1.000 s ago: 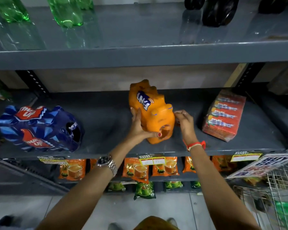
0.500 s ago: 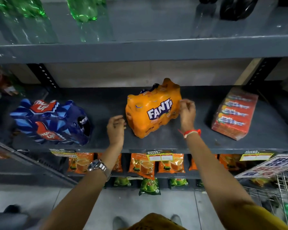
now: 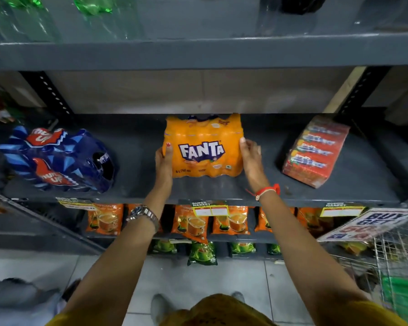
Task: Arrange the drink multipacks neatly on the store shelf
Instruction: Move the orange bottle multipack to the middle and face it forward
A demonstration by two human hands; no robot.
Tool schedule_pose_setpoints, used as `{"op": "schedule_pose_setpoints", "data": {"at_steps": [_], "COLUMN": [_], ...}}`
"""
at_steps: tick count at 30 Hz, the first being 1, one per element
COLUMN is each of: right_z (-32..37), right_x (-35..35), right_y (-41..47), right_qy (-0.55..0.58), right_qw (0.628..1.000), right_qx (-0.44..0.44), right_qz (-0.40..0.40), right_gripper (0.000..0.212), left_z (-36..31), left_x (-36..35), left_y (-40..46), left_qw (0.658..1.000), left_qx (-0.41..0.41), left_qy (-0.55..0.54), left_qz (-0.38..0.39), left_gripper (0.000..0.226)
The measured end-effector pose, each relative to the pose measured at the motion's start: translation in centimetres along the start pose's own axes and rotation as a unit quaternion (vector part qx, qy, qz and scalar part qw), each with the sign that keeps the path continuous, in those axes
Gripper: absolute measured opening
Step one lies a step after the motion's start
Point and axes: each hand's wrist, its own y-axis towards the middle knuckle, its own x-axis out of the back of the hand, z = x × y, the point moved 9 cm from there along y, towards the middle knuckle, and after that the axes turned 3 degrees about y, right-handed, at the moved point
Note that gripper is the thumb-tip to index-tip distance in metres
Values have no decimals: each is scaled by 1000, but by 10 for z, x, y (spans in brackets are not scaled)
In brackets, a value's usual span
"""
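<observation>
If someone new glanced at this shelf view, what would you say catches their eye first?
The bright orange Fanta multipack at the middle of the grey shelf, gripped on either side by the left hand and right hand. Next, the blue multipack lying askew at the left and the red pack tilted at the right.

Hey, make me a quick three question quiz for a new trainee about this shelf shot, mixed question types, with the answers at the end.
1. True or false: both hands grip the orange Fanta multipack.
2. Which pack lies left of it? A) blue Thums Up multipack B) red multipack C) a green one
3. Fill in: the Fanta label faces the ____.

Key: 1 true, the left hand and right hand hold its sides. 2 A. 3 camera.
</observation>
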Motion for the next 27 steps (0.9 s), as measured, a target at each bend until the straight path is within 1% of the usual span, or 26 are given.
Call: {"op": "schedule_pose_setpoints", "data": {"at_steps": [1, 4, 7, 11, 13, 16, 19, 23, 25, 26, 27], "right_z": [-5, -17, -23, -21, -26, -23, -28, -23, -22, -22, -26], "right_x": [6, 10, 13, 19, 19, 19, 17, 19, 21, 23, 26], "right_y": [-9, -18, -22, -36, -41, -51, -54, -61, -64, -65, -63], "right_qy": [9, -18, 6, 21, 26, 15, 14, 15, 19, 32, 48], "right_qw": [1000, 1000, 1000, 999, 999, 999, 999, 999, 999, 999, 998], "right_qx": [16, 23, 20, 45, 37, 31, 20, 23, 17, 13, 10], "right_qz": [1, 7, 11, -8, -22, -37, -45, -37, -28, -24, -24], "right_gripper": [51, 53, 42, 30, 34, 52, 62, 56, 51, 50, 48], "left_z": [0, -1, 3, 2, 3, 2, 5, 7, 8, 6, 4], "left_x": [-1, 3, 5, 9, 10, 13, 17, 18, 19, 19, 23], "left_y": [-3, -18, -34, -40, -40, -38, -36, -33, -34, -37, -41], "left_qw": [1000, 999, 999, 997, 998, 997, 996, 996, 997, 998, 999], "left_qx": [0, -16, -29, -31, -20, -9, -8, -11, -8, -15, -31], "left_qy": [0, 27, 43, 61, 61, 66, 75, 71, 61, 53, 40], "left_qz": [-9, -13, 17, 24, 27, 26, 43, 58, 52, 33, -7], "left_gripper": [46, 42, 43, 46, 47, 44, 49, 53, 52, 50, 48]}}
